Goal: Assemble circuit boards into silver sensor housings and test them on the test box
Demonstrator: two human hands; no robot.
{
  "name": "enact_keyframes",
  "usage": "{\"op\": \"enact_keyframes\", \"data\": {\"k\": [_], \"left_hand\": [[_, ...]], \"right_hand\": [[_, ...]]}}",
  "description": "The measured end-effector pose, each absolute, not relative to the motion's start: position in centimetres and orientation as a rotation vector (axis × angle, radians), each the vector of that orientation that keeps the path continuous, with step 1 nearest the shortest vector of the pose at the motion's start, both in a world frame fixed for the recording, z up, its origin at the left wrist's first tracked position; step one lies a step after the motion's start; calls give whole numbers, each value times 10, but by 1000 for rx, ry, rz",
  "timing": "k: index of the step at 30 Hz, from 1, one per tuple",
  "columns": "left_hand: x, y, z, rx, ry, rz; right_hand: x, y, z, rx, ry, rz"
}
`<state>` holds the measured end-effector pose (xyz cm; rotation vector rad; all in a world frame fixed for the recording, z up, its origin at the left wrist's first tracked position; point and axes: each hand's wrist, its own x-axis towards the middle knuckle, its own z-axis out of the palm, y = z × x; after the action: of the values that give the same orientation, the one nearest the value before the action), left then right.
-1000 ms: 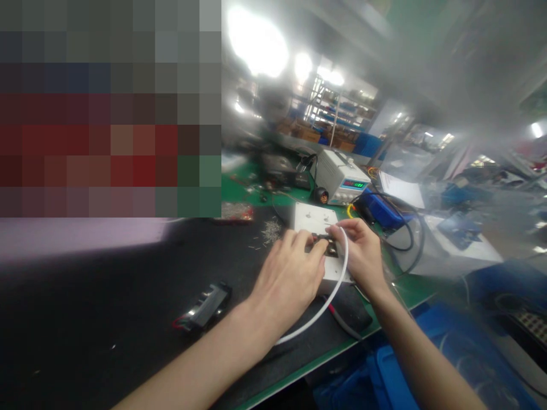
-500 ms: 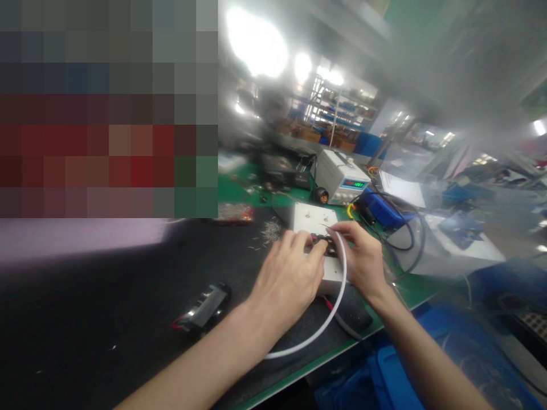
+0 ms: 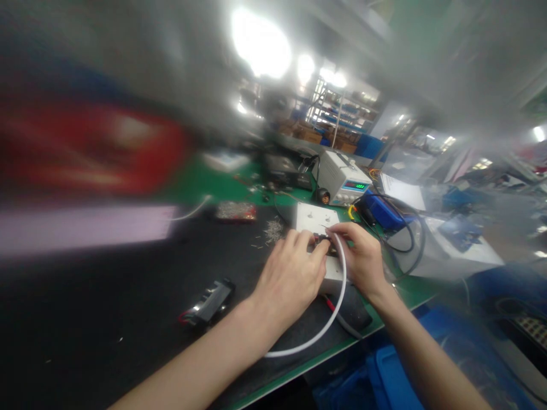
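Observation:
A white box [image 3: 311, 218] with small metal toggles on top sits on the dark mat. My left hand [image 3: 294, 261] is closed at a small black part [image 3: 321, 238] on the box, its fingertips pressing there. The fingers of my right hand [image 3: 361, 250] pinch the end of a white cable [image 3: 329, 327] beside that part, where a thin dark wire sticks out. The cable bends down in an arc and passes behind my left forearm. To the left lies a dark grey module [image 3: 208, 304] with red wires.
Small metal pins [image 3: 273, 230] lie heaped left of the box, near a clear bag [image 3: 236, 211]. A power supply [image 3: 344, 176] with a lit display stands behind. Blue bins [image 3: 393, 376] are below the green table edge. At far left a blurred red shape [image 3: 94, 148] shows.
Both hands stay at the same place on the box and cable. The whole view has shifted slightly; nothing has visibly been taken up or let go.

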<state>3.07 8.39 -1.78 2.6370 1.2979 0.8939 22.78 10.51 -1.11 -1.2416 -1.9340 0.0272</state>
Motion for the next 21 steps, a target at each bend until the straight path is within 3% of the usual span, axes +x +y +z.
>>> {"op": "enact_keyframes", "data": {"k": [10,21], "left_hand": [[29,85,-21,2647,1269,923],[27,85,-19,2632,1279,930]], "right_hand": [[222,113,-18,-1178,-1771,390],[224,112,-16,-1164,-1827,350]]}}
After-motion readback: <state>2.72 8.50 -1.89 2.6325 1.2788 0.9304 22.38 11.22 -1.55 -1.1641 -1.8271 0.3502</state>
